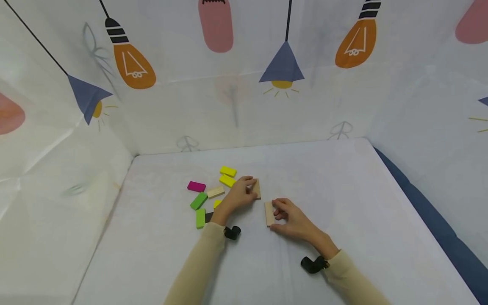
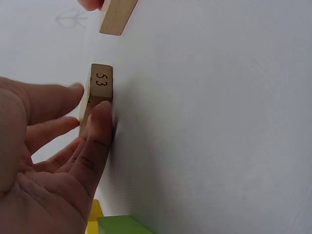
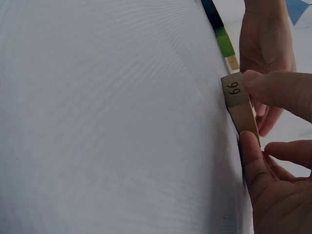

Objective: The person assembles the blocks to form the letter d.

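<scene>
My left hand [image 1: 241, 194] holds a plain wooden block [image 1: 257, 189], its fingertips at the block's left side. That block's end [image 2: 101, 82] bears the number 53 in the left wrist view. Nearer and to the right, my right hand [image 1: 292, 219] pinches a second plain wooden block [image 1: 269, 214] lengthwise, thumb at the near end and fingertips at the far end. Its end [image 3: 234, 89] carries a two-digit mark like 66 in the right wrist view. A short gap of white surface separates the two blocks, which lie roughly parallel.
Left of my left hand lie loose blocks: a magenta block [image 1: 196, 187], a green block [image 1: 199, 201], a light green block [image 1: 200, 218], a plain wooden block [image 1: 216, 192] and several yellow ones [image 1: 228, 171]. My left wrist partly covers a black block [image 1: 208, 217]. A printed curtain [image 1: 244, 114] stands behind.
</scene>
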